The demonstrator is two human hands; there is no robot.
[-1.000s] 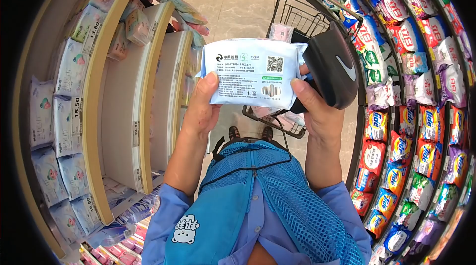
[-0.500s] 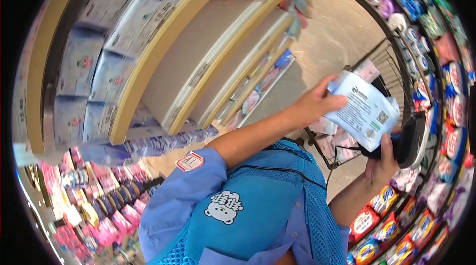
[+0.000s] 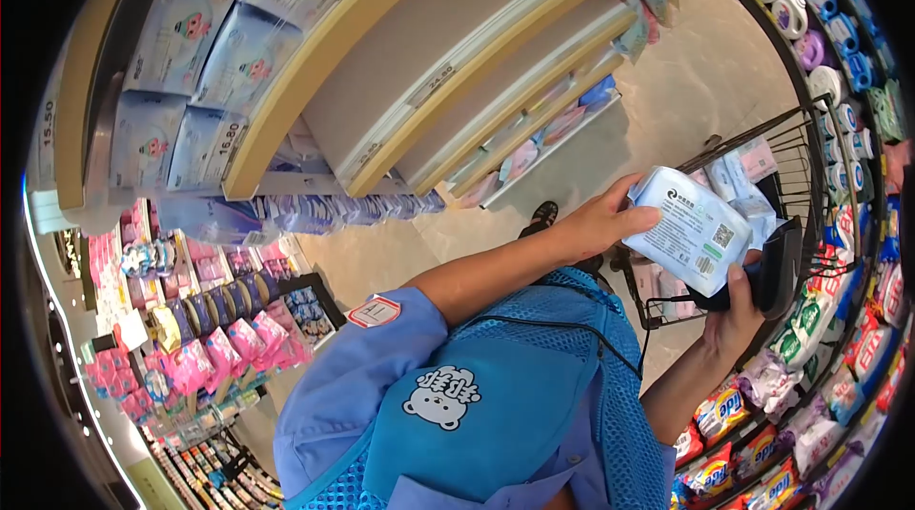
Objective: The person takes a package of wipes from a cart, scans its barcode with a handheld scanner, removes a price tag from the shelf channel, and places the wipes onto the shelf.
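Observation:
A light blue soft pack [image 3: 681,229] with printed text, a QR code and a green label is held in front of me, printed side up. My left hand [image 3: 615,219] grips its left edge, thumb on top. My right hand [image 3: 732,308] holds its lower right corner, thumb on the front and the other fingers mostly hidden. A black object [image 3: 783,272] lies beside the right hand; I cannot tell whether the hand holds it. Just beyond the pack is a wire shopping cart [image 3: 796,162], with another light blue pack [image 3: 748,195] and pink packs [image 3: 758,157] in it.
Shelves [image 3: 410,62] with price strips rise at the left, stocked with light blue packs [image 3: 238,57]. Pink packages [image 3: 224,348] hang at the lower left. Detergent bottles and bags [image 3: 805,319] line the curved shelf at right. A shoe [image 3: 544,213] shows on the floor.
My view has shifted, so the shelves sit higher and the pink display shows more. Both hands keep hold of the pack, which is slightly lower; another blue pack behind it is more visible.

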